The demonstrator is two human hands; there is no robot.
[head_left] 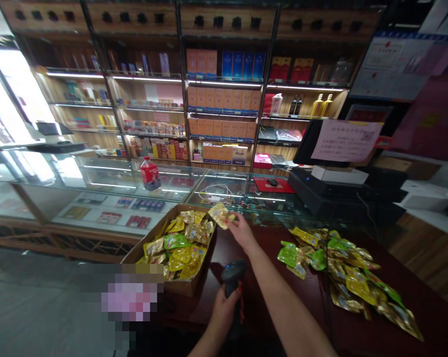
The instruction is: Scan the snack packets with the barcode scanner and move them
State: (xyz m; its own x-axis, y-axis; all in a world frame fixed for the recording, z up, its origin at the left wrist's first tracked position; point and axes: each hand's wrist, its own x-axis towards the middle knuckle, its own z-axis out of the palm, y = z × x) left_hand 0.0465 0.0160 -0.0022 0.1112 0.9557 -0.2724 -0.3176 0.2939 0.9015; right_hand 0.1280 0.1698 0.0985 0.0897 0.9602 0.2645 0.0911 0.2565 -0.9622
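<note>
My left hand (224, 307) is wrapped round the handle of a black barcode scanner (234, 270), held upright over the dark red tabletop (261, 317). My right hand (241, 232) reaches forward and pinches a small gold snack packet (220, 215) by its edge, beside the far right rim of a cardboard box (187, 286). Gold, yellow and green snack packets (183, 248) fill that box. To the right of my right forearm, more loose packets (358, 277) lie heaped on the tabletop, with a smaller group (302, 253) nearer my arm.
Beyond the table runs a glass display counter (172, 186), bearing a red bottle (149, 173), a white cable (216, 191) and a mouse on a red mat (261, 185). A checkout terminal (328, 144) stands at the right. Stocked shelves (224, 113) line the back wall. A blurred-out patch covers the lower left.
</note>
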